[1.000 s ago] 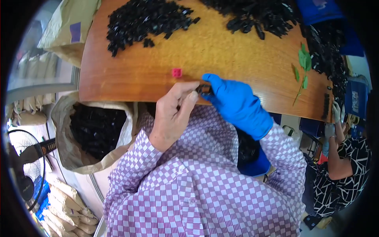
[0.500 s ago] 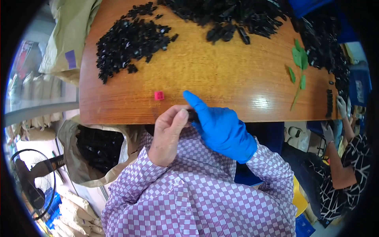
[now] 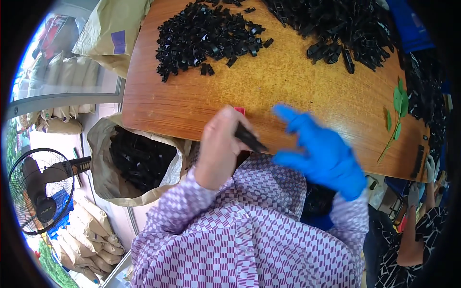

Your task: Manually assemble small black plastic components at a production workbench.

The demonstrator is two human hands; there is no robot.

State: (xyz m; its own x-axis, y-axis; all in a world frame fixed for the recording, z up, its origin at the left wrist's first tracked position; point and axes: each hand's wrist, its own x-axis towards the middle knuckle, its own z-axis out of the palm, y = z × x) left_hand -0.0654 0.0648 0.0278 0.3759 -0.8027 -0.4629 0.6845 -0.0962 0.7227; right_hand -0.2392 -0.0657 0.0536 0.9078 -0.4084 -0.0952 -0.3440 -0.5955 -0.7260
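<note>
Bare left hand (image 3: 222, 146) is pinching a little black plastic piece (image 3: 250, 138) right at the near edge of the wooden table (image 3: 297, 91), while the blue-gloved right hand (image 3: 322, 152) hangs just right of it, fingers spread, holding nothing, with black piles further back.

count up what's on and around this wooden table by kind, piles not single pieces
Heaps of black plastic pieces on the table: 3
Open sack of black pieces: 1
Leafy green twig: 1
Small pink thing: 1
Fan: 1
Total: 7
</note>
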